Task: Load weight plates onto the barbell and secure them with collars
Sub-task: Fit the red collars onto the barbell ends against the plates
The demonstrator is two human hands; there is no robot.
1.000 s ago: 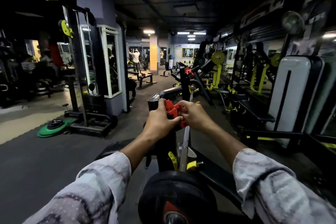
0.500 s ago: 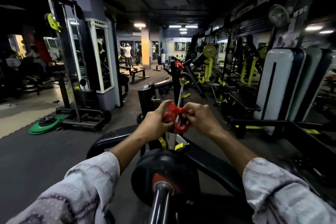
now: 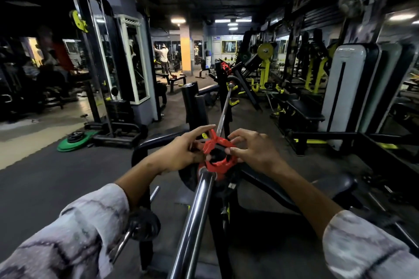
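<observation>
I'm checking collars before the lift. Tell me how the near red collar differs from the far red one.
The near collar is between the left hand and right hand, at the bar end by the black plate; the far collar is untouched, up on a rack post. The near collar's levers are spread, ring facing the camera; the far collar's state is too small to tell. Both are red.

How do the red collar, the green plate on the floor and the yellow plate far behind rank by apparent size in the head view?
1. Green plate, widest.
2. Red collar, enlarged by nearness.
3. Yellow plate, far away; true sizes unsure.
</observation>
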